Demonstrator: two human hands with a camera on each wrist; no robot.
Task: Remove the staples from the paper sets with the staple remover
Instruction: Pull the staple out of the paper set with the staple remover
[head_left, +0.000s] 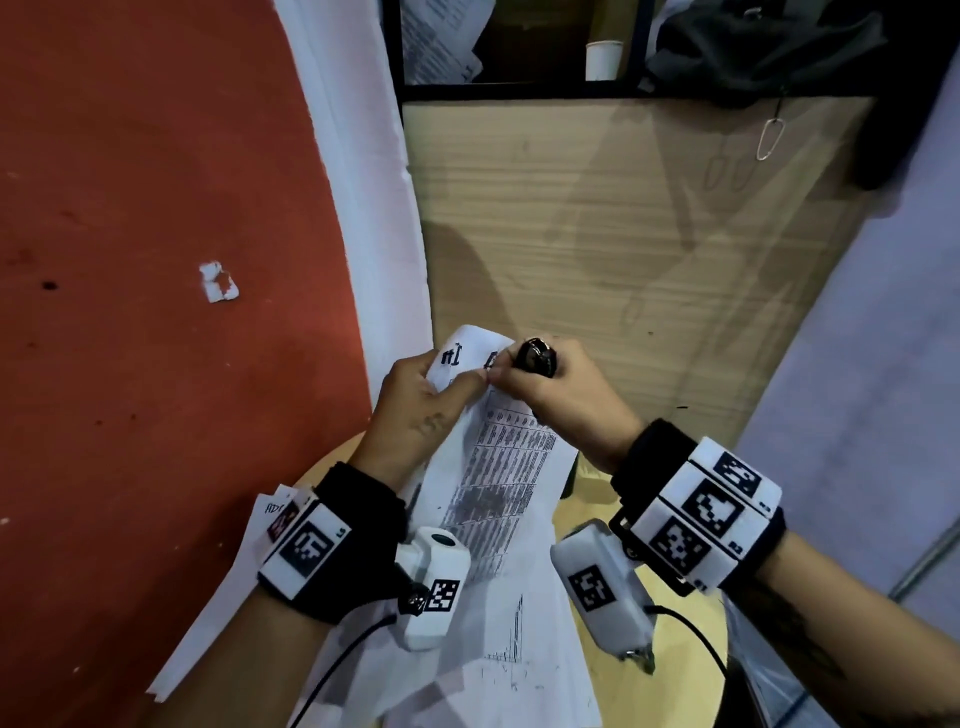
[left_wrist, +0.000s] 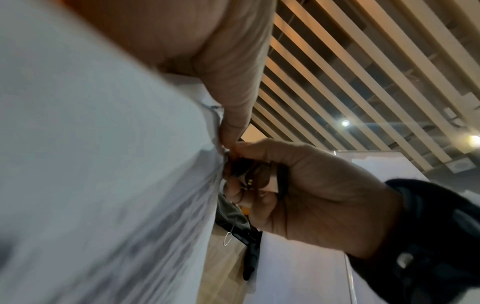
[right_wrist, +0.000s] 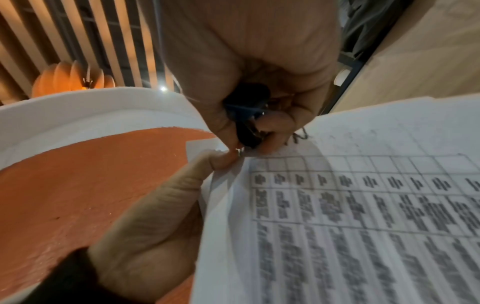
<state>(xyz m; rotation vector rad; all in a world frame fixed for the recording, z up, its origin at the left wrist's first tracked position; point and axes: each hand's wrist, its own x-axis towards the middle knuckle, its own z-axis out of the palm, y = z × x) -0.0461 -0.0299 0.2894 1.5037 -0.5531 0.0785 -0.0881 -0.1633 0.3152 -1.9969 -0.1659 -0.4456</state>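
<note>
A stapled paper set (head_left: 498, 462) printed with a table is lifted above the round table. My left hand (head_left: 421, 400) pinches its top corner, thumb on the front (right_wrist: 221, 162) and fingers behind. My right hand (head_left: 550, 384) grips the black staple remover (head_left: 535, 356) and presses its tip against that same corner, right beside the left thumb. In the right wrist view the remover (right_wrist: 246, 115) sits inside the curled fingers, over the printed sheet (right_wrist: 363, 205). In the left wrist view the paper (left_wrist: 103, 164) fills the left and the right hand (left_wrist: 298, 185) holds the remover (left_wrist: 249, 174) at its edge. The staple itself is too small to make out.
More loose sheets (head_left: 493, 665) lie on the round yellow table (head_left: 680, 587) under my wrists. A red wall (head_left: 156, 260) stands at the left, a wooden panel (head_left: 623, 234) ahead. A black bag (head_left: 769, 47) and a paper cup (head_left: 602, 60) rest on the shelf above.
</note>
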